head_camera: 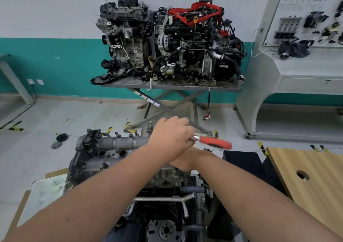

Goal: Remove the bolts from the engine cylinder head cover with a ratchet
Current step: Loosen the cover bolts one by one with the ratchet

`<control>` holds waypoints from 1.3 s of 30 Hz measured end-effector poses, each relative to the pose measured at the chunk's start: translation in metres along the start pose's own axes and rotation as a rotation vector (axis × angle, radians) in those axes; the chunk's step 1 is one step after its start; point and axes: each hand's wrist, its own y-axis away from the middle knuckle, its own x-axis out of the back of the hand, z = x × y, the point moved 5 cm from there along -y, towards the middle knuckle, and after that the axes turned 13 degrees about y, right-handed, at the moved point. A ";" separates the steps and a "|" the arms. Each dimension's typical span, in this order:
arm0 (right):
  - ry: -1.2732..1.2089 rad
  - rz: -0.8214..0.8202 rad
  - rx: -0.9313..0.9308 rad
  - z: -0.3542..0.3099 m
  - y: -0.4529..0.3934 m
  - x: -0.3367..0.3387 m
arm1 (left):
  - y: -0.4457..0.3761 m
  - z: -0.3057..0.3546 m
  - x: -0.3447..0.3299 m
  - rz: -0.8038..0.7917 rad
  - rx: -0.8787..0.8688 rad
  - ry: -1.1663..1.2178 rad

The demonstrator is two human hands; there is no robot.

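Note:
The grey engine cylinder head cover (118, 145) lies in front of me, with small bolts (117, 135) standing along its far edge. My left hand (170, 137) reaches across the cover's right part, its fingers curled over the head end of the ratchet (213, 142). The ratchet's chrome shaft and red handle stick out to the right, blurred. My right hand (183, 161) lies under my left wrist against the engine. Most of it is hidden, so its grip cannot be made out. The ratchet's socket and the bolt under it are covered by my left hand.
A metal pipe (163, 199) and a flywheel (165, 230) sit on the engine's near side. A wooden board with a hole (308, 182) is at the right. Two other engines rest on a scissor table (167, 85) ahead. Round parts (59, 139) lie on the floor at the left.

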 end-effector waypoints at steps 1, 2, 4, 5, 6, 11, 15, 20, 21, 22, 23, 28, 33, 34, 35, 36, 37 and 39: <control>-0.094 0.027 -0.011 0.001 0.000 0.005 | 0.007 0.002 0.000 0.136 -0.052 0.023; -0.156 0.086 -0.048 -0.004 -0.001 0.010 | 0.013 0.002 0.000 0.281 -0.072 0.052; -0.072 0.202 -0.213 -0.003 -0.001 0.012 | 0.019 -0.001 -0.001 0.467 -0.024 0.120; -0.186 0.195 -0.366 -0.003 0.014 0.014 | 0.023 -0.002 -0.003 0.503 0.012 0.161; -0.126 0.247 -0.463 -0.004 0.016 0.016 | 0.026 -0.004 -0.007 0.515 0.042 0.237; 0.096 -0.132 -0.154 -0.001 -0.004 0.003 | 0.040 -0.015 -0.030 0.529 0.459 1.158; 0.231 -0.097 -0.027 -0.011 -0.020 -0.004 | 0.040 -0.022 -0.049 0.718 0.980 1.873; 0.130 -0.078 -0.084 0.001 -0.023 -0.006 | 0.033 -0.037 -0.034 0.576 1.037 1.871; 0.123 -0.084 -0.077 0.003 -0.024 -0.008 | 0.031 -0.035 -0.030 0.462 0.984 1.883; 0.118 -0.089 -0.079 0.004 -0.022 -0.007 | 0.031 -0.033 -0.029 0.351 0.942 1.902; 0.104 -0.089 -0.080 0.006 -0.021 -0.007 | 0.031 -0.032 -0.028 0.250 0.911 1.909; 0.098 -0.086 -0.105 0.006 -0.017 -0.008 | 0.020 -0.035 -0.016 -0.057 0.878 1.663; 0.108 -0.117 -0.104 0.000 -0.014 -0.005 | 0.004 -0.034 -0.006 -0.246 0.883 1.274; 0.118 -0.131 -0.091 -0.001 -0.014 -0.006 | 0.000 -0.034 -0.002 -0.280 0.812 1.126; 0.138 -0.138 -0.071 -0.002 -0.014 -0.006 | -0.004 -0.032 0.002 -0.315 0.717 0.941; 0.151 -0.133 -0.062 -0.003 -0.014 -0.006 | -0.010 -0.031 0.006 -0.343 0.610 0.744; 0.129 -0.119 -0.073 0.000 -0.016 -0.007 | -0.014 -0.027 0.009 -0.367 0.503 0.558; 0.100 -0.094 -0.076 0.001 -0.015 -0.004 | -0.018 -0.020 0.009 -0.387 0.323 0.236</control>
